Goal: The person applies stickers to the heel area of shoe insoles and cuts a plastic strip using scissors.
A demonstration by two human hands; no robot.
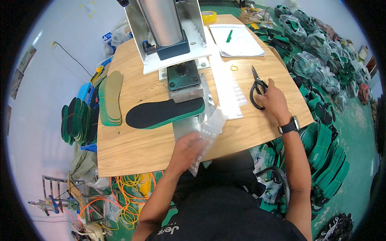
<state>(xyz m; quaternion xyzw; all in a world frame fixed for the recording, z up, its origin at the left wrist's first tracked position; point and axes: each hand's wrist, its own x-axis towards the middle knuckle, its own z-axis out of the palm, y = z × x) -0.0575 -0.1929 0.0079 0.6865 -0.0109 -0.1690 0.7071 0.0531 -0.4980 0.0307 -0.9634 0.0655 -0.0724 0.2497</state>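
Head view | left hand point(189, 146) grips sticker strip point(207, 138) | right hand point(273, 100) on scissors point(257, 89)

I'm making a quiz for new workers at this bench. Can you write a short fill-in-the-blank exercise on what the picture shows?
1. The right hand rests on a pair of black ____.
2. The left hand holds a clear ____ sheet.
3. The black insole lies under the ____.
4. A green ____ lies on the white paper.

Missing words: scissors; sticker; press; pen

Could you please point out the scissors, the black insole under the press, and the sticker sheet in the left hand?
Scissors point(257, 90): head view, on the black handles.
Black insole point(161, 113): head view, mid top face.
Sticker sheet point(210, 134): head view, upper clear part.
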